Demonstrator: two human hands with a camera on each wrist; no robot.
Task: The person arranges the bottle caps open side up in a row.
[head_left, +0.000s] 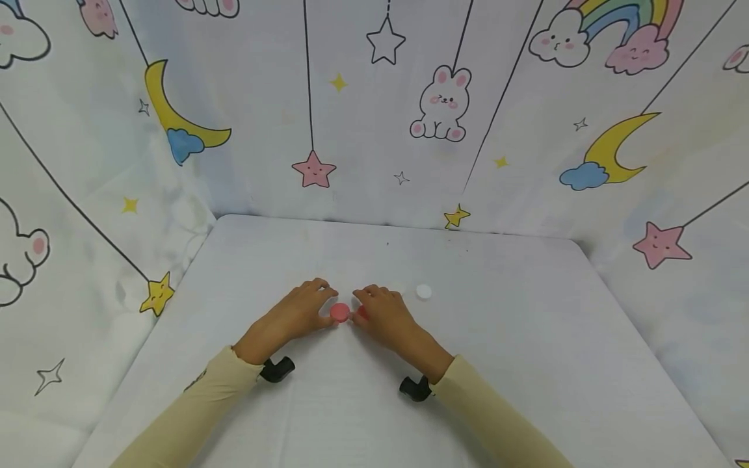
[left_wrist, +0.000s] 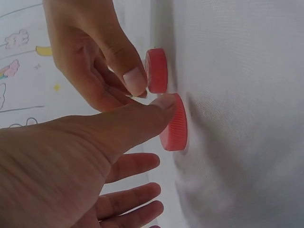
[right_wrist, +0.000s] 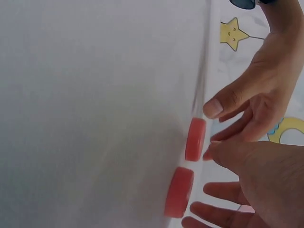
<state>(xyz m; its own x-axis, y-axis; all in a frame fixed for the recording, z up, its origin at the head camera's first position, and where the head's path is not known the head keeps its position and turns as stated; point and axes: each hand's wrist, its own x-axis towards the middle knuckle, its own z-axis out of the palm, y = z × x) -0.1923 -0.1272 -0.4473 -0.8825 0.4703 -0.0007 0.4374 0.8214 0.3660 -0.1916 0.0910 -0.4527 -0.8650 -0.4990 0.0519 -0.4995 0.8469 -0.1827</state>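
Note:
Two red ridged bottle caps lie side by side, flat on the white table. My left hand [head_left: 300,312] is at the left red cap [head_left: 339,312], its thumb at the cap's near edge and its other fingers spread and loosely bent beyond it. Over the right red cap [head_left: 362,313] is my right hand [head_left: 387,318], which partly hides that cap in the head view. The right thumb [right_wrist: 223,152] points in close to the left cap, while the other right fingers [right_wrist: 218,213] extend loosely beside the right cap [right_wrist: 180,192]. Neither hand grips a cap.
A white round cap [head_left: 424,291] lies on the table [head_left: 497,338] to the right of my right hand. Printed cloth walls [head_left: 263,97] stand along the table's back and sides. A black wrist camera [head_left: 277,370] is on my left wrist, another [head_left: 415,389] on my right.

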